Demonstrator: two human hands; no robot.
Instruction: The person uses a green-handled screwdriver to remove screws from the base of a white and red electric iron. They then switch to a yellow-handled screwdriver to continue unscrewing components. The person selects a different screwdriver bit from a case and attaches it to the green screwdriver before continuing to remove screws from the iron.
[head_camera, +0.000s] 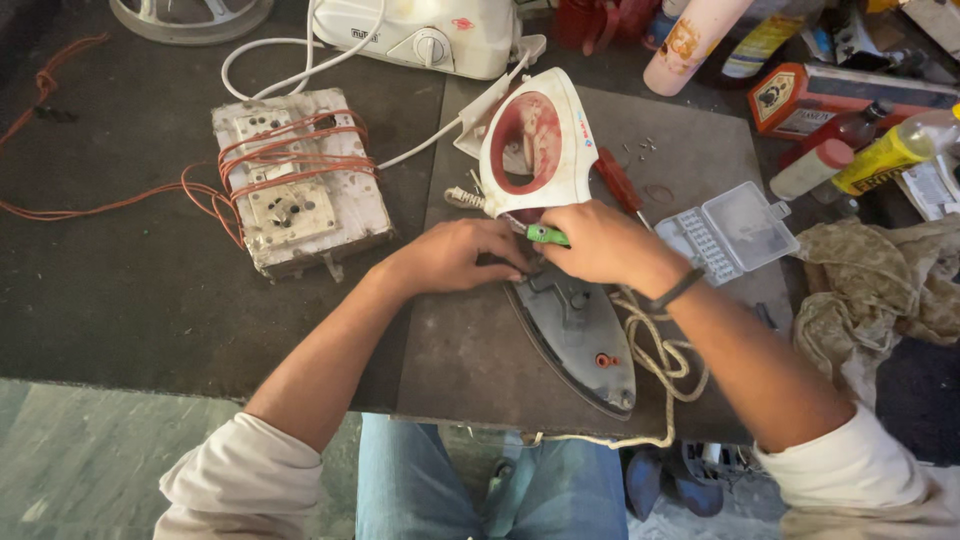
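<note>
An opened clothes iron lies on a dark mat in the middle of the table. Its grey metal soleplate base (585, 345) points toward me, and its white and red plastic cover (540, 140) stands just behind. My left hand (455, 255) rests on the rear of the base, fingers curled on it. My right hand (595, 240) grips a green-handled screwdriver (545, 235) whose tip is hidden between the two hands. A braided cord (655, 355) loops off the iron's right side, under my right wrist.
A white switchboard block wound with orange wire (295, 180) sits to the left. A red-handled screwdriver (620, 185) and a clear plastic bit case (730, 230) lie right of the iron. Bottles (885, 155), a crumpled cloth (880, 285) and a white appliance (420, 35) crowd the back and right.
</note>
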